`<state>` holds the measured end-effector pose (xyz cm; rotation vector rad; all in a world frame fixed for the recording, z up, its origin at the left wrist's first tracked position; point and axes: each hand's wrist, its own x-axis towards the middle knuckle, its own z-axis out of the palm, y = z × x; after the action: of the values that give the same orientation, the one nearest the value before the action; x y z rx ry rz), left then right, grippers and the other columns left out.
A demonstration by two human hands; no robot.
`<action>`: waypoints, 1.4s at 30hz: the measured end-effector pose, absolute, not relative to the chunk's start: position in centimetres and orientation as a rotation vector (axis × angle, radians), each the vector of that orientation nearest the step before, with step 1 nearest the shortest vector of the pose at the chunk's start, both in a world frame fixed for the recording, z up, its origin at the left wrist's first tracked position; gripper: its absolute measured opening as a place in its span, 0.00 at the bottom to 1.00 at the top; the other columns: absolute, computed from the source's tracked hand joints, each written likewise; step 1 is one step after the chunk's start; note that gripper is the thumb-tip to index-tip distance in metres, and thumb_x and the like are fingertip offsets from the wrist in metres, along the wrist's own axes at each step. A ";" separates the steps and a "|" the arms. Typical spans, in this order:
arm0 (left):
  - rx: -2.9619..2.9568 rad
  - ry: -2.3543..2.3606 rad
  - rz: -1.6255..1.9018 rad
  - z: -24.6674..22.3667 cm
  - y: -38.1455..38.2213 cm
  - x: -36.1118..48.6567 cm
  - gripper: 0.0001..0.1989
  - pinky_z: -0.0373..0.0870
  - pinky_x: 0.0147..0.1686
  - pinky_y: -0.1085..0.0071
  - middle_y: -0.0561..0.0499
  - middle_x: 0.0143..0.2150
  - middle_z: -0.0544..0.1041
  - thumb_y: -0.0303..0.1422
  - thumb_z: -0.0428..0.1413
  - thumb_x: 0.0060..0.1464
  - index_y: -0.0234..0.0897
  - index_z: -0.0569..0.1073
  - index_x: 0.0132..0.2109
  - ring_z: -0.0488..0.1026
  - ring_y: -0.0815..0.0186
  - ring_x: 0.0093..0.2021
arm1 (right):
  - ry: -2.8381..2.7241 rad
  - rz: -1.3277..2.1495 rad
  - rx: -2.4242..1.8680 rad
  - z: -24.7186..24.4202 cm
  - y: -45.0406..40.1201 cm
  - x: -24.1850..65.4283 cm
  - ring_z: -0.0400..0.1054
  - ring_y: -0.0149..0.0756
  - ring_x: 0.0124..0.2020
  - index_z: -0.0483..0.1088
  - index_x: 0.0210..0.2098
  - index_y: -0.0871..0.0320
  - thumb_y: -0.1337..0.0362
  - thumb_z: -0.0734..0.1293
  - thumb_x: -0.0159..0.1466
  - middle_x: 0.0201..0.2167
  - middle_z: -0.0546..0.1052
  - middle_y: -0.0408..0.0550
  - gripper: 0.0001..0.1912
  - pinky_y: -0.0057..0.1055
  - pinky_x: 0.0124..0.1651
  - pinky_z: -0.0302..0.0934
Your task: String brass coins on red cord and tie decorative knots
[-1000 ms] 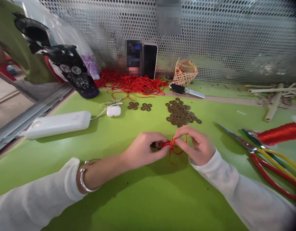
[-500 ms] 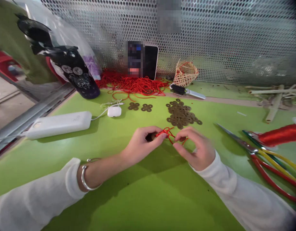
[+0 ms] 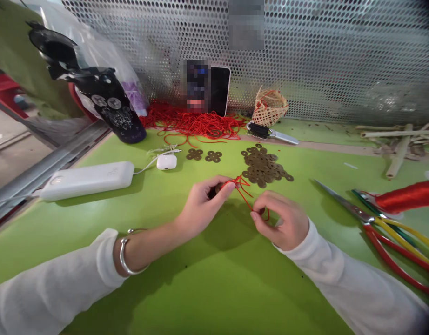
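Red cord (image 3: 239,181) with loops and loose ends is pinched between the thumb and fingers of my left hand (image 3: 208,197). A dark round edge, perhaps a coin, shows partly inside that hand. My right hand (image 3: 282,218) pinches a strand of the same cord, which runs taut down to its fingertips, and a short end curls below them. Just beyond my hands lies a pile of brown coins with holes (image 3: 263,165). Two small groups of coins, one on the left (image 3: 194,154) and one on the right (image 3: 213,156), lie further left.
A power bank (image 3: 89,180), a white earbud case (image 3: 166,162) and a dark bottle (image 3: 118,111) are on the left. Behind are tangled red cords (image 3: 200,124), a phone (image 3: 220,90), a brush (image 3: 270,132) and a woven basket (image 3: 269,109). Scissors (image 3: 364,216) and a red spool (image 3: 408,196) lie right.
My left hand has risen slightly away from me with the cord. My right hand has moved a little down, and the strand between the hands is now longer and straighter.
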<state>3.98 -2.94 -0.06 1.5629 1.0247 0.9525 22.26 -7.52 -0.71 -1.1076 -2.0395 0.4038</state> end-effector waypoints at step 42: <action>1.687 0.907 0.816 0.6 -3.5 4.2 0.11 0.54 0.21 0.77 0.54 0.22 0.67 0.36 0.55 0.51 0.30 0.74 0.32 0.57 0.74 0.23 | -2.076 -0.081 -1.143 -0.2 -8.3 21.9 0.60 0.31 0.23 0.67 0.29 0.58 0.60 0.66 0.59 0.20 0.66 0.43 0.08 0.30 0.28 0.55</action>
<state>4.21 -3.55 0.65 1.6875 0.9073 0.8160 21.85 -8.31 -0.24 -1.1431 -2.0761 -0.0808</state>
